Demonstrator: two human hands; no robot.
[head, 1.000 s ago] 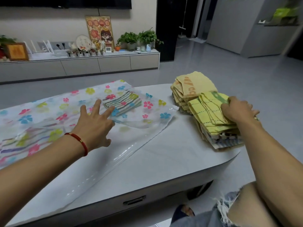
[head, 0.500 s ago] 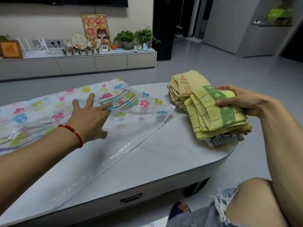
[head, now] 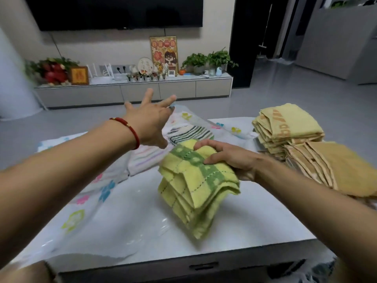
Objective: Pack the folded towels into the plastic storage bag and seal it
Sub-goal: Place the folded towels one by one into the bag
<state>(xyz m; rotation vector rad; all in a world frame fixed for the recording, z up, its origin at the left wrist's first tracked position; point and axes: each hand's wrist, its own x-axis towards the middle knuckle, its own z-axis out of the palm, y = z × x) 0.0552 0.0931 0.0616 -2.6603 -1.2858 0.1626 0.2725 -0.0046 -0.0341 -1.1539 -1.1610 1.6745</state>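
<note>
A: What's nearest?
B: The clear edge of the flowered plastic bag (head: 98, 193) lies flat on the white counter (head: 255, 217).
A: And the hands?
B: The right hand (head: 226, 158) is clamped on a folded stack of yellow-green towels (head: 195, 186), held above the counter. The left hand (head: 151, 121), fingers spread, is raised at the bag's far part.
A: Anything inside?
B: A striped towel (head: 189, 134). Two more towel stacks (head: 289, 127) sit at the right.
</note>
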